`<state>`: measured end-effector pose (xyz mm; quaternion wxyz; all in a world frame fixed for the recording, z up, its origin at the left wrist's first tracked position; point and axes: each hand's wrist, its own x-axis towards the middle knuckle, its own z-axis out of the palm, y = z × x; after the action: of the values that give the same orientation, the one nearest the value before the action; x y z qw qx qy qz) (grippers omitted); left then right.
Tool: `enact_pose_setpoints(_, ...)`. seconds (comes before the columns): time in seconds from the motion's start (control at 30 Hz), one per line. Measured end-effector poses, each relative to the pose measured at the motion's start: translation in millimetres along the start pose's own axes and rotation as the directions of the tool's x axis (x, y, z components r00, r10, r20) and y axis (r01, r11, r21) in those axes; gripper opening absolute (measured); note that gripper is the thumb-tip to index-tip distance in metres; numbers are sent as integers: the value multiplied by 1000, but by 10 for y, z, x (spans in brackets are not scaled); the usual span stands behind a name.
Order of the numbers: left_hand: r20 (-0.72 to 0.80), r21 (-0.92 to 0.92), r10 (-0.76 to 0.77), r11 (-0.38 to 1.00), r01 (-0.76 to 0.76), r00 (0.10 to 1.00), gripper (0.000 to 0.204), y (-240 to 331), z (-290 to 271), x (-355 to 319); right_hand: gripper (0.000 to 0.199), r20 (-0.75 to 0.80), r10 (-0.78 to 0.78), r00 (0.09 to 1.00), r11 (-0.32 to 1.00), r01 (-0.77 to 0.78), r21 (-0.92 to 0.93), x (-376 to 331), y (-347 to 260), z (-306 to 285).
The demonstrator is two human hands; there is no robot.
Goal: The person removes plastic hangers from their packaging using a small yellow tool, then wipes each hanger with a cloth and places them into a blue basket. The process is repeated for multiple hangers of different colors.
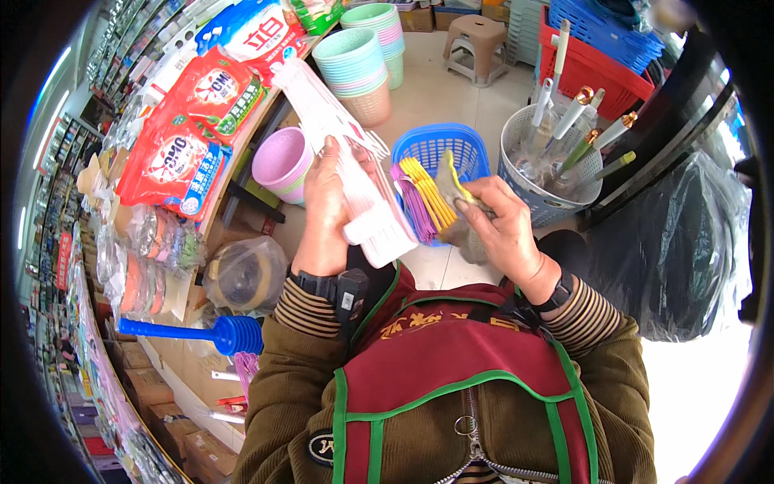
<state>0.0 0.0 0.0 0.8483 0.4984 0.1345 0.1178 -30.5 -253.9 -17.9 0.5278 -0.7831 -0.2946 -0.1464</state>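
Note:
My left hand (322,211) grips a long stack of white and pale pink plastic hangers (348,153), held slanting up to the left. My right hand (498,224) clutches a grey and yellow cloth (453,192) just right of the stack. Between the hands, a bunch of yellow and purple hangers (421,200) sticks out of a blue plastic basket (442,145) on the floor in front of me.
Red and blue detergent bags (193,121) lie on a shelf at left. Stacked pastel baskets (355,64), a purple tub (280,161), a grey basket of brushes (548,161), red and blue crates (601,56), a stool (477,44), a blue plunger (201,332) and a black bag (669,242) surround me.

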Motion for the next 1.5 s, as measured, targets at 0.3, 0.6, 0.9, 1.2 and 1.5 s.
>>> enact_pose_setpoints(0.3, 208, 37, -162, 987, 157, 965, 46, -64, 418, -502, 22, 112, -238, 965, 962, 219, 162, 141, -333, 246)
enact_pose_setpoints(0.6, 402, 35, -188, 981, 190, 896, 32, -611, 170, -397, 16, -92, -83, 992, 991, 73, -110, 386, 102, 164)
enact_pose_setpoints(0.9, 322, 305, -54, 951, -49, 945, 31, -524, 2, -382, 24, -63, 415, 907, 848, -361, 388, 452, 81, -209)
enact_pose_setpoints(1.2, 531, 579, -164, 786, -215, 831, 24, -517, 213, -620, 36, 116, 306, 945, 840, -325, 434, 1122, -56, -201)
enact_pose_setpoints(1.5, 494, 605, 162, 642, -471, 854, 40, 198, 382, -144, 30, 78, 132, 988, 981, -142, 130, 925, -110, -187)
